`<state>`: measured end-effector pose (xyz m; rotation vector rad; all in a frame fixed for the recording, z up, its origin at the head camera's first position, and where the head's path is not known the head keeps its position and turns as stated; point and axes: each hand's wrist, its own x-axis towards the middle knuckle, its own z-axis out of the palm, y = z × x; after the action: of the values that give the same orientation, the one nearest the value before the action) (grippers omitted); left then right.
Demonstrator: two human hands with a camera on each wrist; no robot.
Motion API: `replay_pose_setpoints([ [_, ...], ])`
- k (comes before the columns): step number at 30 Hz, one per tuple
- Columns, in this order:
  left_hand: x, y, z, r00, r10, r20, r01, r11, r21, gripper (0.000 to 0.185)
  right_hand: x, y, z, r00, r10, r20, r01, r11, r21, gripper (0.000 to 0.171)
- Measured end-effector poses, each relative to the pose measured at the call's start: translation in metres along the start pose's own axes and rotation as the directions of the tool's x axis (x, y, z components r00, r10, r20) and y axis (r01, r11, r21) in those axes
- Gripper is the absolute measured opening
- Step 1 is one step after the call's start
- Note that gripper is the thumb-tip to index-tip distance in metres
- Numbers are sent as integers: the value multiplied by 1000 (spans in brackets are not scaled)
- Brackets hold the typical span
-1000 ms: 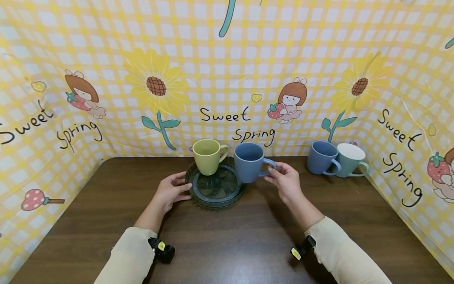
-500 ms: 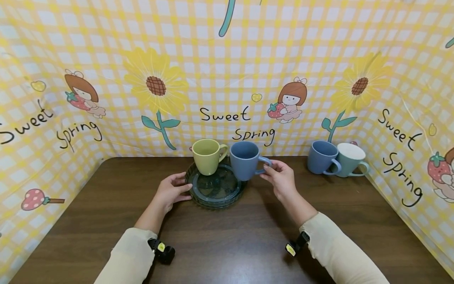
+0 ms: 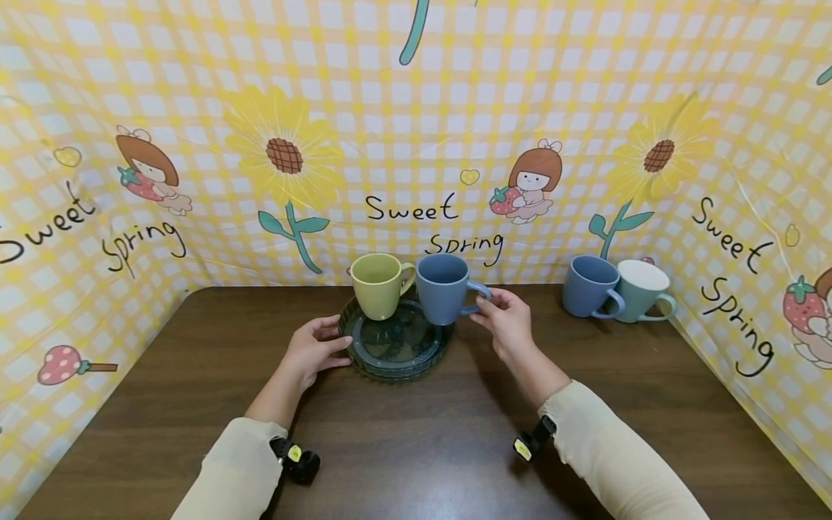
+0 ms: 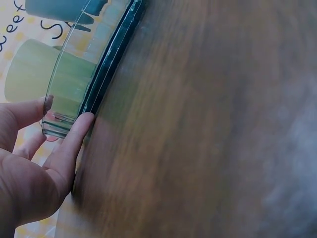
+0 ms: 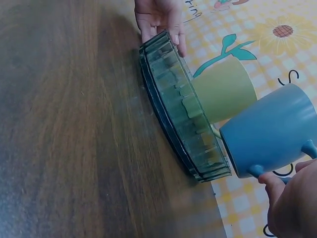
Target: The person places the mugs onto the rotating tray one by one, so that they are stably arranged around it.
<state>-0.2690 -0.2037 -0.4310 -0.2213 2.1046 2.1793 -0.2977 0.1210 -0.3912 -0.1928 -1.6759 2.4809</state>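
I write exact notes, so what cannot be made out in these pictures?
Head: left side of the teal mug, hidden by the neighbouring blue mug.
Left wrist: much of the held blue mug, cut off by the top edge.
Right wrist: part of its handle, covered by the right grip.

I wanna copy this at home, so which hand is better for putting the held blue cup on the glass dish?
Probably the right hand: it holds the blue cup by its handle, near the right side of the dish. The left hand grips the dish's left side.
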Motion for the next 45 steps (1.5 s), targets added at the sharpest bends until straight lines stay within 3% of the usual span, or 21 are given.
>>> replay_pose_setpoints([
  [14, -2, -1, 2, 1000, 13, -6, -13, 1000, 9, 64, 6, 5, 13, 999, -27, -26, 27, 999, 17, 13],
  [45, -9, -2, 9, 998, 0, -59, 1, 1000, 23, 64, 15, 20, 30, 998, -31, -49, 25, 994, -109, 17],
])
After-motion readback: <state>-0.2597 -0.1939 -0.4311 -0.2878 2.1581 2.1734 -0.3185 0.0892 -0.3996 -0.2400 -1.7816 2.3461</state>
